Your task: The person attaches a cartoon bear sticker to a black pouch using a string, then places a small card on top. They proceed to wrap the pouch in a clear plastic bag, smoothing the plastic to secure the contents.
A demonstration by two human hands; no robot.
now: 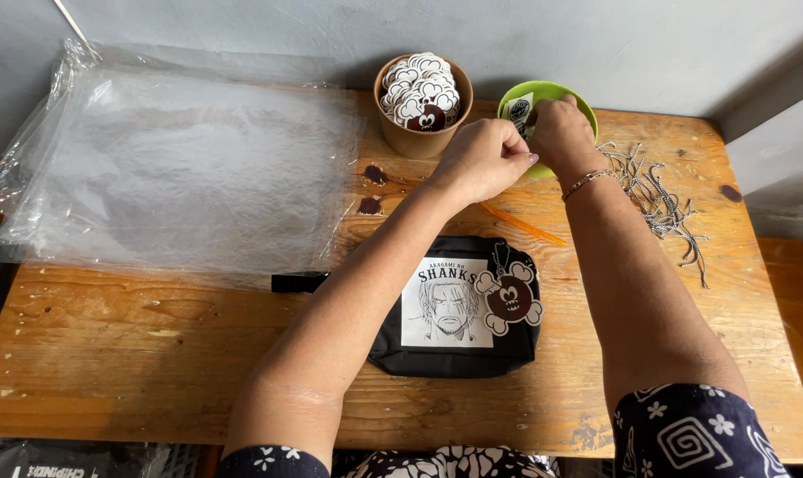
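Head view: both arms outstretched; left hand (484, 159) fisted; right hand (558, 129) over green bowl (553, 92).

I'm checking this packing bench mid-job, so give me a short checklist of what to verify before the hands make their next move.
1. Right hand is over the green bowl, pinching a small tag: ok.
2. Left hand is closed beside it; what it grips: cannot tell.
3. Black pouch lies flat near the front edge, a round charm on top: ok.
4. Paper cup of round tags stands upright, full: ok.
5. Pile of ball chains within reach at the right: ok.
6. Clear plastic bags lie spread at the left, off the pouch: ok.
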